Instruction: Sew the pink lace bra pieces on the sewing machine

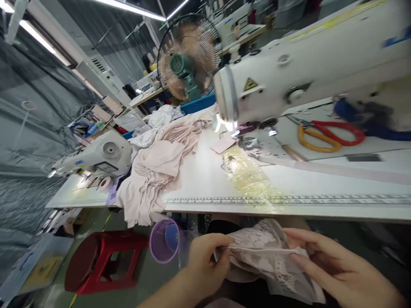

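A pale pink lace garment piece (263,252) is held between my two hands, below the table's front edge and over my lap. My left hand (208,261) pinches its left end between thumb and fingers. On the other side, my right hand (330,261) grips the right part of the same lace, with the thumb in front and the fingers behind. A seam or folded edge runs across the fabric between the hands. The lower part of the lace hangs loose. Above the hands is the head of a white sewing machine (266,85), its lamp lit.
Pale pink pieces (160,158) are stacked on the white table (199,171), overhanging its front edge. Scissors (334,137) with red and yellow handles lie right of the needle area. A second machine (105,154), purple basket (163,241), red stool (109,261) and fan (189,60) stand around.
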`<state>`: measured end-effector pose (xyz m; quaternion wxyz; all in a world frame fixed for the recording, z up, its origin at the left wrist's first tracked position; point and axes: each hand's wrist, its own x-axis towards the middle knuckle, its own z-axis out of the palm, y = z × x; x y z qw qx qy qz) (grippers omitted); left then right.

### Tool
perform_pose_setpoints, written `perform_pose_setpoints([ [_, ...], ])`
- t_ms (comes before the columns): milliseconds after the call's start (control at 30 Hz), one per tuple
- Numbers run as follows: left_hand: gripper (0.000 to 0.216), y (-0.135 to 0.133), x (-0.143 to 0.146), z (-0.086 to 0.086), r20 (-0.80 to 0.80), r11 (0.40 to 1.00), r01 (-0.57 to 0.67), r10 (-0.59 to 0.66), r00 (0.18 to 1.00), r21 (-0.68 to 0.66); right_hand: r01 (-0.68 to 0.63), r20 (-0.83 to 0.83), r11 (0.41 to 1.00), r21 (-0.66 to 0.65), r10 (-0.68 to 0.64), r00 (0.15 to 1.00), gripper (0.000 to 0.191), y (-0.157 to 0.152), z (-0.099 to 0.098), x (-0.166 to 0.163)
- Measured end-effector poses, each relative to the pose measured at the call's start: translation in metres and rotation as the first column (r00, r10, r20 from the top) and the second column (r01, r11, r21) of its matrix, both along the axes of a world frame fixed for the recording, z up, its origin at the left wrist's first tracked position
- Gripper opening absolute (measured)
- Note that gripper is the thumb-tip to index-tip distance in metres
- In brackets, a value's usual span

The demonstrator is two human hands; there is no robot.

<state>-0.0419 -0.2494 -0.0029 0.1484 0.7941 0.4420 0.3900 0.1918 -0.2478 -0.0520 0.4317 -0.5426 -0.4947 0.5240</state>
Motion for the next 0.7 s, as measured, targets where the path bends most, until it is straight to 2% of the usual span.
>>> perform_pose_setpoints([
  [67,0.029,0.001,-0.005,-0.002,-0.009,1.0,-0.002,0.002,1.0,0.009,-0.1,-0.035,0.995,0.014,0.101,0.994,0.031,0.005,0.008,0.003],
  [233,0.024,0.007,-0.016,-0.013,0.069,0.997,0.075,-0.074,0.995,-0.015,-0.135,-0.149,0.986,0.101,0.149,0.978,0.005,0.012,0.029,0.002],
  [333,0.015,0.007,-0.016,-0.021,0.151,0.998,0.015,-0.005,0.988,-0.062,-0.146,-0.227,0.984,0.106,0.167,0.959,0.004,0.014,0.031,-0.003],
  [433,0.008,0.005,-0.013,-0.027,0.251,0.99,-0.064,0.094,0.963,-0.125,-0.085,-0.261,0.996,0.02,0.088,0.961,0.005,0.014,0.029,-0.009],
  [567,0.009,0.004,-0.007,-0.03,0.351,0.977,-0.125,0.181,0.919,-0.175,0.067,-0.339,0.997,-0.042,-0.077,0.938,0.021,0.016,0.032,-0.019],
  [700,0.012,0.003,0.0,-0.026,0.447,0.958,-0.164,0.256,0.857,-0.233,0.094,-0.385,0.995,-0.041,-0.102,0.917,0.029,0.018,0.037,-0.027],
])
